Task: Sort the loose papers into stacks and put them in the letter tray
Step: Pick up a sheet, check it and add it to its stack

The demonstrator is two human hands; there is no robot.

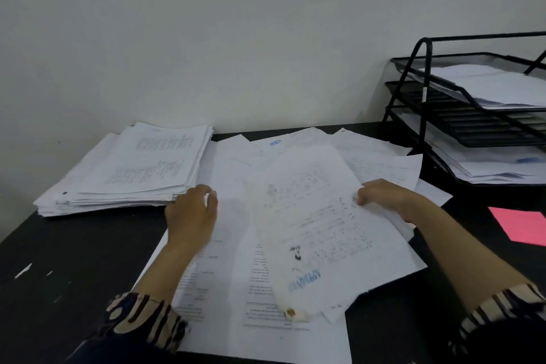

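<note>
Loose printed papers (233,174) lie spread over the middle of the black desk. A thick stack of papers (130,168) sits at the back left. The black wire letter tray (413,91) stands at the right; its top and bottom tiers hold paper. My right hand (381,195) grips the right edge of a printed sheet (319,221) that is lifted and blurred. My left hand (192,216) rests on the spread sheets beside the stack, fingers curled around the edge of a page.
A pink sheet (523,224) lies on the black desk (74,260) at the right, in front of the tray. A pale wall rises directly behind the desk. Bare desk surface shows at the front left.
</note>
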